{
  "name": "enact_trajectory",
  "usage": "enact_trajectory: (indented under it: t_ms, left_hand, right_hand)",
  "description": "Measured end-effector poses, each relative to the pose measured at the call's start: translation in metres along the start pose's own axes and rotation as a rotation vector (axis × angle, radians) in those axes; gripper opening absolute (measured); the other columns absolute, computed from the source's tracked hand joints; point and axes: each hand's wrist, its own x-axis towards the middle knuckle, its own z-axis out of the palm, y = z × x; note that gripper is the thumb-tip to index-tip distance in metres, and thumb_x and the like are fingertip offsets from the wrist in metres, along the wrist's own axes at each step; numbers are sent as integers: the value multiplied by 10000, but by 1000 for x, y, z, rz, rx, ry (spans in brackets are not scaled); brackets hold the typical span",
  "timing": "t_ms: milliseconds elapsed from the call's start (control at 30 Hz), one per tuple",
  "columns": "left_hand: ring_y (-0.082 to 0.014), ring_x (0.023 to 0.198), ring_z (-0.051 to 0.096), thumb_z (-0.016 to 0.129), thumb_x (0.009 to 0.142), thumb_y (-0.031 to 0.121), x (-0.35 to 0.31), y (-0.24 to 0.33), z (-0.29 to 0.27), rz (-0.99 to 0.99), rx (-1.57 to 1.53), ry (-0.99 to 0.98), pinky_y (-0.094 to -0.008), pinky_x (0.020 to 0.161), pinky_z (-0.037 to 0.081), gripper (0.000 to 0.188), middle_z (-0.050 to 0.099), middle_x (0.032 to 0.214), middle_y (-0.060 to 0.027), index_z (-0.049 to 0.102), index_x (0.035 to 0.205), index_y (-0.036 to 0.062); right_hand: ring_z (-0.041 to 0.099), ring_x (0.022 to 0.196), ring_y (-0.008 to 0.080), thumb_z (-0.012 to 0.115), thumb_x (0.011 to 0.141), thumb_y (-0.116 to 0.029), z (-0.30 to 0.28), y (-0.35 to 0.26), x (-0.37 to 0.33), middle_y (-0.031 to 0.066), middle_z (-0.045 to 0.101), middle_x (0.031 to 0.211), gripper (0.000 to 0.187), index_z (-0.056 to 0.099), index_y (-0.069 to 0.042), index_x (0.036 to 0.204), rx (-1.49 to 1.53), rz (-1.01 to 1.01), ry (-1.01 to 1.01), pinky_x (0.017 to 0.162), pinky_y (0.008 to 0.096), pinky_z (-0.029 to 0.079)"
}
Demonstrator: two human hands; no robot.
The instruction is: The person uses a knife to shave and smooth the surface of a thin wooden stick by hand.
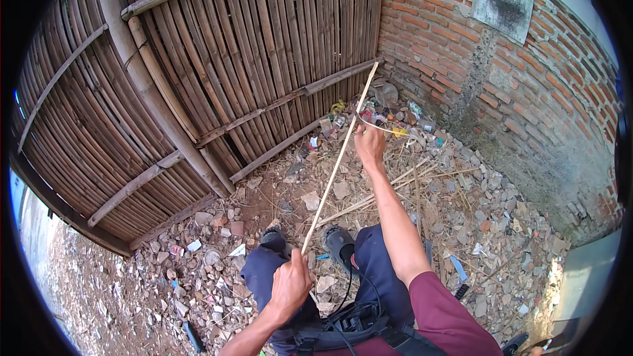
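A long, pale bamboo strip (335, 178) slants up and away from me. Its near end is gripped in my left hand (290, 285), low in front of my knees. Farther up, the closed fingers of my right hand (369, 144) are at the strip, well short of its far tip. From the strip by those fingers, a thin curved sliver (389, 131) bends off to the right, above the hand. Whether that sliver is still joined to the strip I cannot tell. Several more bamboo strips (377, 199) lie on the ground beyond my right knee.
Broken stones and litter cover the ground (217, 240) around my dark shoes (339, 244). A bamboo fence (264, 46) stands at the left and far side, meeting a brick wall (435, 46) at the corner. Black cables (353, 320) lie across my lap.
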Motion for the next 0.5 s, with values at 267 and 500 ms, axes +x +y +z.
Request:
enact_trajectory:
  t_ms: [267,500]
  left_hand:
    - [-516,596,631,532,1090,130,-80,-15,-23,-70,31,-141,-604,533,480,163,612,631,-283,468,1021,-3]
    - [-209,486,488,503,1137,224,-50,-15,-43,-238,-357,-93,-351,505,354,320,499,585,-89,615,959,-18]
  right_hand:
    - [751,852,464,653,945,-181,5,53,17,268,764,894,218,814,-36,963,-66,236,84,747,542,585]
    - [296,454,30,445,943,-149,14,76,13,-33,523,643,296,726,-58,957,950,637,-336,412,251,192]
